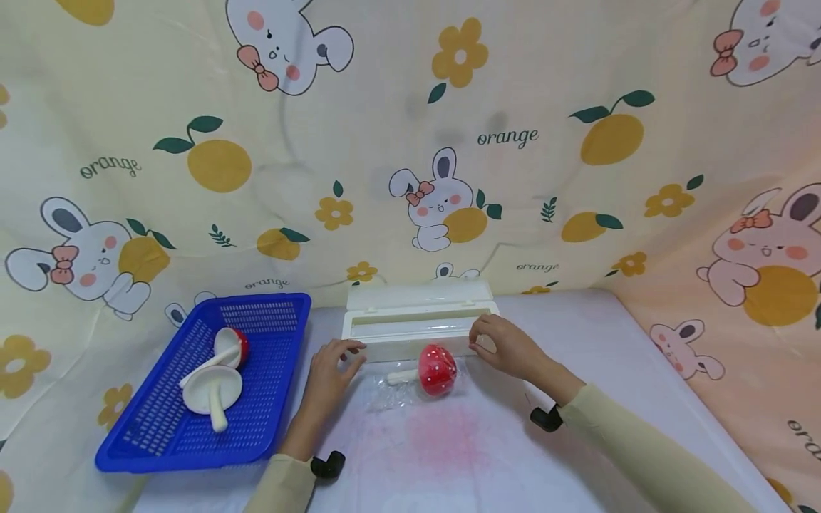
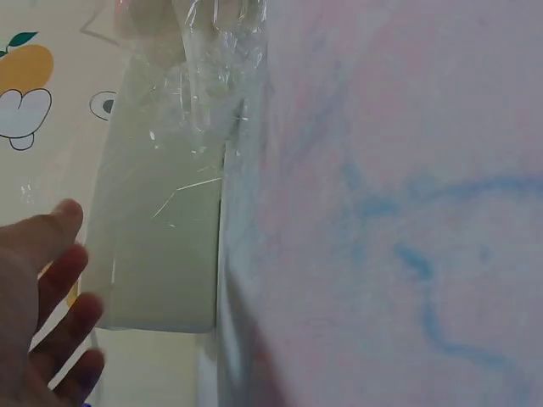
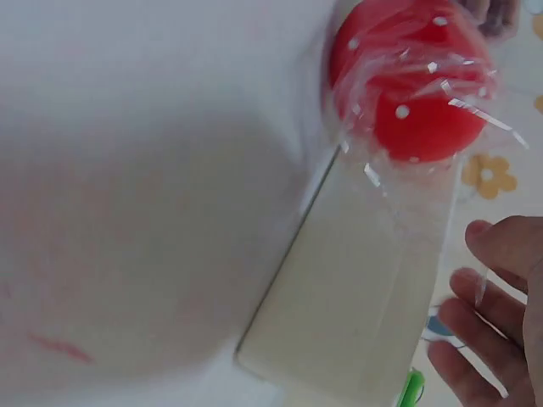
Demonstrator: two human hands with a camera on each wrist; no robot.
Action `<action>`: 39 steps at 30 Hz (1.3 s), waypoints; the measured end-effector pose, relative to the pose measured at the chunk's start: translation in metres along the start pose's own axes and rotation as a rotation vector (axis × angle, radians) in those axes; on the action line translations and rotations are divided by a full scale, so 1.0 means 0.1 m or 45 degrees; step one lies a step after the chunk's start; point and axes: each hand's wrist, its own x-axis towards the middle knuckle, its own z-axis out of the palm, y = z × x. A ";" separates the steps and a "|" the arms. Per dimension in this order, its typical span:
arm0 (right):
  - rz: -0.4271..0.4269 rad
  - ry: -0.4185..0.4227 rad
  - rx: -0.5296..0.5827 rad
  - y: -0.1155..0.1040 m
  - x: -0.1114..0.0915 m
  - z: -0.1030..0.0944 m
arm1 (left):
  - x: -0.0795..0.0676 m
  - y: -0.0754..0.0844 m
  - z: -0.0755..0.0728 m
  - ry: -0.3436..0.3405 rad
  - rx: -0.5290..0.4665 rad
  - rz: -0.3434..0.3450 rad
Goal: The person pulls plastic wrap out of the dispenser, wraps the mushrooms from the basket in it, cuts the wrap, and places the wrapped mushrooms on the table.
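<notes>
A toy mushroom (image 1: 437,370) with a red, white-spotted cap lies on its side in clear plastic film (image 1: 391,395). Behind it stands a white film dispenser box (image 1: 410,349), lid raised, with a roll (image 1: 420,325) inside. At the box's left front corner is my left hand (image 1: 330,370), thumb and forefinger bent and apart. The left wrist view shows those fingers (image 2: 72,326) spread beside the box. My right hand (image 1: 507,345) is at the right front corner. A thin clear sliver (image 3: 482,288) shows against its fingers in the right wrist view; no firm grip on it is visible.
To the left, a blue plastic basket (image 1: 256,427) holds a red-capped toy mushroom (image 1: 242,348) and another (image 1: 212,392) showing its white underside. A patterned cloth (image 1: 410,107) hangs behind. The white table cover (image 1: 513,456) bears a pink stain.
</notes>
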 end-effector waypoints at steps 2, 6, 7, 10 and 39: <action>0.034 -0.028 0.116 -0.04 -0.04 0.00 | -0.01 0.02 -0.01 -0.081 -0.070 0.023; 0.061 -0.054 0.333 -0.11 -0.12 0.06 | -0.05 0.06 -0.02 -0.234 -0.238 0.133; 0.060 -0.052 0.373 -0.13 -0.13 0.08 | -0.05 0.07 -0.02 -0.275 -0.265 0.165; 0.051 -0.031 0.429 -0.17 -0.17 0.15 | -0.07 0.11 -0.01 -0.380 -0.277 0.246; 0.330 0.050 0.543 -0.45 -0.16 0.41 | -0.11 0.35 0.20 -0.708 0.176 0.162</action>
